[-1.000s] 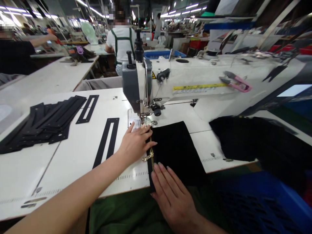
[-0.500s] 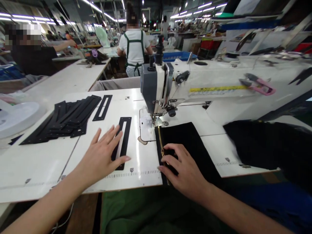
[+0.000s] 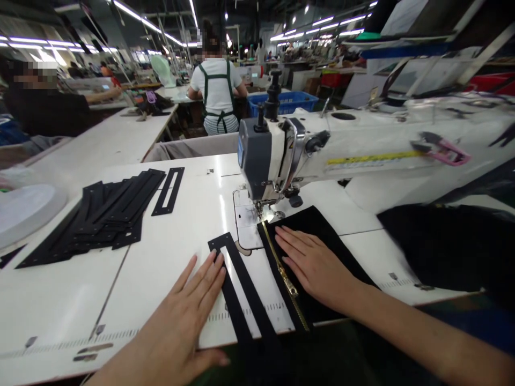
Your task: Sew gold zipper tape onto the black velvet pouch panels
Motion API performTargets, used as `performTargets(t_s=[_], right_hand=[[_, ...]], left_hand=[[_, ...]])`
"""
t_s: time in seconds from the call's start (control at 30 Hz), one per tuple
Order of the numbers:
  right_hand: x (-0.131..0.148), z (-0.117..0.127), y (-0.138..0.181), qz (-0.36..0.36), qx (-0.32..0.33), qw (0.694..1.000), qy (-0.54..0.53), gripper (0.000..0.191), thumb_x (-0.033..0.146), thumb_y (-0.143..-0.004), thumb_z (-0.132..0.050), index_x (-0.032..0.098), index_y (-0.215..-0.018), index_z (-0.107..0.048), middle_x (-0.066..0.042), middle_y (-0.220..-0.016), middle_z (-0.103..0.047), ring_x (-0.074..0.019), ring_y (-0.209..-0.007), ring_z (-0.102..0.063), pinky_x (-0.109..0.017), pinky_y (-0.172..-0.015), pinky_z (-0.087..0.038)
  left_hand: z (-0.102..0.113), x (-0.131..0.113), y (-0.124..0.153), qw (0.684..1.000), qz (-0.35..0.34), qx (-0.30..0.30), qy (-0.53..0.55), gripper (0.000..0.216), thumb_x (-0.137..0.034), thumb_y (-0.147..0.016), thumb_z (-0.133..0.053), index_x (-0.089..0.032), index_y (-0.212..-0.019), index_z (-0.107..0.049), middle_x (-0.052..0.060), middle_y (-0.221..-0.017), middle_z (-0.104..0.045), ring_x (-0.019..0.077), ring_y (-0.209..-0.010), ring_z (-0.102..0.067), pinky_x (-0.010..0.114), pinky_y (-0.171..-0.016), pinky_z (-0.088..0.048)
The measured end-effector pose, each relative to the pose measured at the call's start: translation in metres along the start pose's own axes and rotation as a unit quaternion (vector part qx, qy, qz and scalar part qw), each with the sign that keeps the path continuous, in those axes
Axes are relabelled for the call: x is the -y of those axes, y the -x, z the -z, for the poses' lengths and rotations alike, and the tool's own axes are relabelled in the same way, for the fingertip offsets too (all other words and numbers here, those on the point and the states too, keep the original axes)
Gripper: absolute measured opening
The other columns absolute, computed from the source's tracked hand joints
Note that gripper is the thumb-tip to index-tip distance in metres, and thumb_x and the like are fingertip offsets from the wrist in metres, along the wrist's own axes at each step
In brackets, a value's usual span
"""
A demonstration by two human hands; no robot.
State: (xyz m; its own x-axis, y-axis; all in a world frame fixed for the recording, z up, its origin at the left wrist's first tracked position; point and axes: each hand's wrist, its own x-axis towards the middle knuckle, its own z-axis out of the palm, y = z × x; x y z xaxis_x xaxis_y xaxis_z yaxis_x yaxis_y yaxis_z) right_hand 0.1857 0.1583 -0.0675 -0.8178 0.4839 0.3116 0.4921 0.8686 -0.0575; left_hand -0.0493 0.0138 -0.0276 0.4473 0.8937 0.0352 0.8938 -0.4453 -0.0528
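Observation:
My left hand (image 3: 189, 316) lies flat and open on the white table, its fingertips touching a long black frame-shaped strip (image 3: 241, 295) that runs toward the table's front edge. My right hand (image 3: 317, 265) rests flat and open on a black fabric piece (image 3: 317, 230) just right of its gold zipper (image 3: 285, 276). The fabric's far end sits under the needle of the white sewing machine (image 3: 281, 155).
A stack of black frame strips (image 3: 104, 214) lies at the left, with one single strip (image 3: 169, 190) beside it. More black cloth (image 3: 450, 246) is heaped at the right. Pink snips (image 3: 446, 150) sit on the machine arm. Other people work at tables behind.
My left hand has slid the black frame strip toward me and next to the zipper. My right hand has opened and moved up to lie flat on the black fabric.

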Motion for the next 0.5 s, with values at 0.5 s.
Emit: performTargets(t_s=[0.5], right_hand=[[0.011,0.001,0.002,-0.033,0.034,0.999,-0.022,0.04,0.018,-0.092,-0.029,0.007,-0.128,-0.044,-0.01,-0.136,-0.038,-0.022,-0.126,-0.031,-0.041,-0.102,-0.027]], left_hand=[[-0.011,0.008,-0.034,0.963,0.002,-0.26,0.067,0.031,-0.008,-0.085,-0.042,-0.013,-0.113,-0.054,0.01,-0.117,-0.058,0.0198,-0.109,-0.054,0.033,-0.094,-0.046]])
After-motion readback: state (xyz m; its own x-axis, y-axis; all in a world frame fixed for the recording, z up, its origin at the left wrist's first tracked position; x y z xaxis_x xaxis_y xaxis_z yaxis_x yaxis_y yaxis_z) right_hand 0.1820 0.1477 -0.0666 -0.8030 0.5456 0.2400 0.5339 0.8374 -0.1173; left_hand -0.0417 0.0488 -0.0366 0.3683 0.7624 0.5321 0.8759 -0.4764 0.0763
